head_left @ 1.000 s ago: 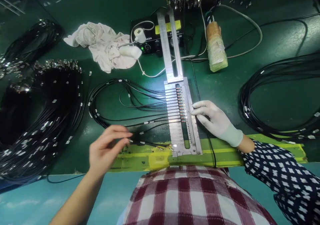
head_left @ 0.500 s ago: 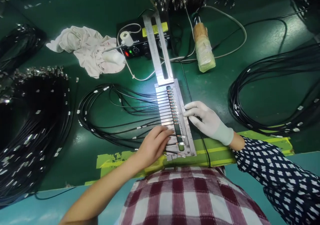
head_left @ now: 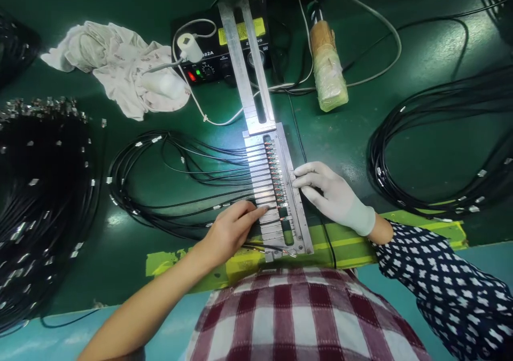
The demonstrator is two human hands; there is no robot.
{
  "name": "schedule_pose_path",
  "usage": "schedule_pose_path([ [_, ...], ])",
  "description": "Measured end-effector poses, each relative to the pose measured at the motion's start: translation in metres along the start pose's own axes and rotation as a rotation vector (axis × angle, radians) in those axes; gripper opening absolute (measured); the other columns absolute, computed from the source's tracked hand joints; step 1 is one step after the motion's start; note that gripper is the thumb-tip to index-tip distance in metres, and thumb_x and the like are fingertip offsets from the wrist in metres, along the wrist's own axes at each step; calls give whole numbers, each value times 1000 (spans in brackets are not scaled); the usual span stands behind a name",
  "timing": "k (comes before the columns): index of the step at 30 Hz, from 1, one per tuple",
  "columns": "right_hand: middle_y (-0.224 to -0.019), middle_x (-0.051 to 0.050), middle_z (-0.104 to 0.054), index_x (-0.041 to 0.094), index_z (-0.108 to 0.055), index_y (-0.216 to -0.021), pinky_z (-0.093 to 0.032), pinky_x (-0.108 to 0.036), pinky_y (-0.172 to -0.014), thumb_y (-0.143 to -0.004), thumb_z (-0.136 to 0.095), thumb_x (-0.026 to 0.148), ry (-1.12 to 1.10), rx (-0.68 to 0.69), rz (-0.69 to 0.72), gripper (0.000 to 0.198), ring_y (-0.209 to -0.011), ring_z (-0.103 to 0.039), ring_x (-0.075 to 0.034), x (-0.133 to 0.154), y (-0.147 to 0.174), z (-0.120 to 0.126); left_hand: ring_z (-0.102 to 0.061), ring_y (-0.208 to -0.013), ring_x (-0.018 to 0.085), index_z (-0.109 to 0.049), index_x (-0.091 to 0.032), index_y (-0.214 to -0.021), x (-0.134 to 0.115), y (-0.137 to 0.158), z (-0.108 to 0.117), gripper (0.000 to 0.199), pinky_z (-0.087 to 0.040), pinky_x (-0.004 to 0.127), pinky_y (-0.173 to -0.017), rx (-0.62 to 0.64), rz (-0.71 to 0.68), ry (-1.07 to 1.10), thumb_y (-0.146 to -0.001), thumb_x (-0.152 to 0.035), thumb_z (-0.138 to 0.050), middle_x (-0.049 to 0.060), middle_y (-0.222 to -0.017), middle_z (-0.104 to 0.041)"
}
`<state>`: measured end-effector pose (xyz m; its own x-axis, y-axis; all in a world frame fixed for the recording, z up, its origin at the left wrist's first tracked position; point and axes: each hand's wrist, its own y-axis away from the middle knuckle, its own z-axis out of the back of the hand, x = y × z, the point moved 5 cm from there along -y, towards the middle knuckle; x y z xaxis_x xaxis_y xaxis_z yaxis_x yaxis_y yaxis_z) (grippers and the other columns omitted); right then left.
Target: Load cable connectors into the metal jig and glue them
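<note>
A slotted metal fixture lies lengthwise at the table's front, with several thin black cables laid side by side across it. Their stripped, connector-tipped ends line up over its long slot. Bare, my left hand is over the fixture's left side, thumb and fingertips pinched on one black cable near the lower rows. The fingers partly hide that cable. My right hand, in a white glove, rests with fingers stretched along the fixture's right edge. Near the bottom end, a couple more cable ends lie across the metal.
Behind the fixture stands a black control box with lit switches, a metal arm over it. A crumpled white cloth lies left of it, a tape-wrapped tool right. Black cable bundles lie left, and a cable coil right.
My left hand has drawn slightly left and now pinches a cable whose end sits at the slot, higher among the rows. The right hand stays at the fixture's edge. The view has shifted slightly.
</note>
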<state>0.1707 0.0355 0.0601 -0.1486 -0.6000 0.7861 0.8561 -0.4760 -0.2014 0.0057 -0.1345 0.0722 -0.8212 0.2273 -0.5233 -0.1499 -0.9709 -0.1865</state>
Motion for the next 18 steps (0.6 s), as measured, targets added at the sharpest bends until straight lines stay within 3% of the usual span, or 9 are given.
schedule_pose_path([
  [9,-119,-5,-61,26,-67,-102,-54,-43,-96,-97,-51,18,5,7,-21,18,-110,-61,-23,-1,-1,0,-61,-91,18,-49,-11,-137,-7,-10,1,40,-52,29,-82,11,-138,-129,-98,-10,-43,11,-101,-65],
  [15,-118,-4,-61,25,-67,-102,-54,-42,-96,-97,-51,17,-18,-3,-21,19,-109,-62,-23,0,-1,1,-55,-101,24,-56,-15,-133,-11,2,-3,38,-45,36,-84,-20,-22,-280,-98,-13,-44,13,-110,-60],
  [18,-118,-4,-61,25,-66,-102,-55,-42,-94,-98,-50,17,-17,3,-27,18,-108,-62,-22,-1,-1,1,-50,-87,22,-56,-14,-135,-13,7,-6,41,-37,35,-75,28,-2,-403,-95,-9,-45,10,-96,-61],
])
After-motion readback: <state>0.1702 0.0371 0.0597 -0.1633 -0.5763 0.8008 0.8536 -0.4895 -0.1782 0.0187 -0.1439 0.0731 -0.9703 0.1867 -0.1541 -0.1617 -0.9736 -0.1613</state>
